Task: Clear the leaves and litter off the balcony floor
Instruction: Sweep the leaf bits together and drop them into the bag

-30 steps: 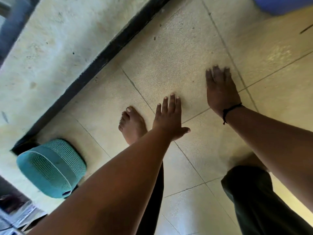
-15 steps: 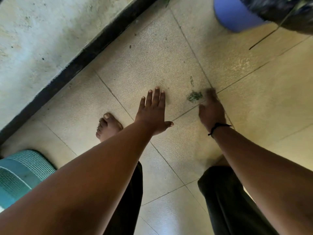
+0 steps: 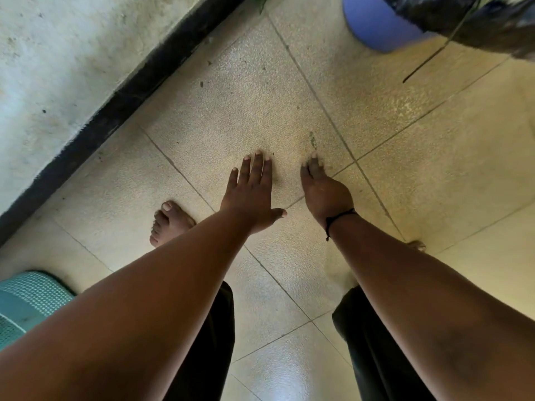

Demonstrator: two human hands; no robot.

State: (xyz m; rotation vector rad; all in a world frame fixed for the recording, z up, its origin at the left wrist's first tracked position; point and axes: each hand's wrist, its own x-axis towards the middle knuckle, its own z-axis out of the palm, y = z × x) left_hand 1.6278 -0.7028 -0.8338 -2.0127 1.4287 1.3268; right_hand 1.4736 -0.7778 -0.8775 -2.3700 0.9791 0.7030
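My left hand (image 3: 252, 195) lies flat over the beige tiled floor (image 3: 246, 105), fingers straight and together, thumb out to the right. Just right of it, my right hand (image 3: 324, 189), with a black wrist cord, stands on its edge with the fingertips pressed to the floor near a tile joint. A small green leaf scrap (image 3: 312, 139) lies just beyond those fingertips. Dark specks of litter (image 3: 201, 84) dot the tile further out. A green leaf (image 3: 259, 1) shows at the top edge by the wall. Whatever lies under the right fingers is hidden.
A blue bucket (image 3: 376, 24) stands at the top right beside a black bag (image 3: 477, 21), with a thin stick (image 3: 434, 50) leaning out. The wall with its black skirting (image 3: 115, 111) runs along the left. A teal basket (image 3: 26, 302) sits at the lower left. My bare foot (image 3: 169, 221) is near the left hand.
My right hand has slid left across the floor towards the left hand. The green clump seen beside its fingertips half a second ago is now out of sight.
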